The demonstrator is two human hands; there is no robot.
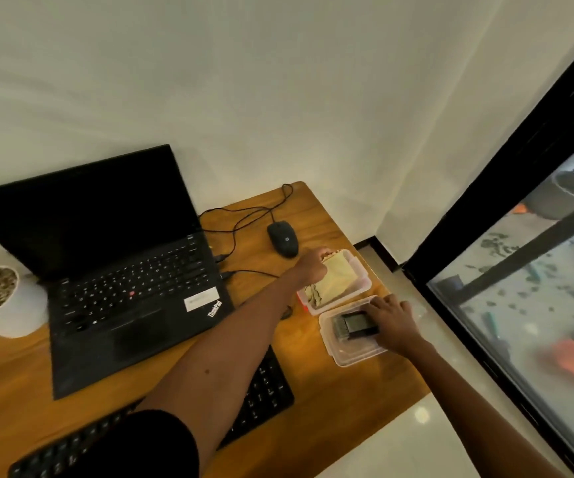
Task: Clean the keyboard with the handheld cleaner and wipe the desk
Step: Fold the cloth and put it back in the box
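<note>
L hand [309, 267] reaches into the far box [365, 281] at 3 o'clock of the laptop [134, 288], fingers pinching the cloth [339, 279]. R hand [390, 320] rests on the cleaner [358, 326] in the near tub [351, 357]; can't tell if it's gripped. Keyboard [265, 391] sits at 6 o'clock, under the L arm. Best lift straight up, w/ tubs steadied.

Two bare forearms enter from the lower edge of the view. The left arm [216, 343] carries a short black sleeve [154, 443] that ends near the elbow, its hem forming a rounded edge; a small dark mark shows on the forearm below it. The right arm [478, 408] is bare along all of its visible length. The left hand [313, 263] and right hand [392, 319] wear no gloves, rings or watch.
</note>
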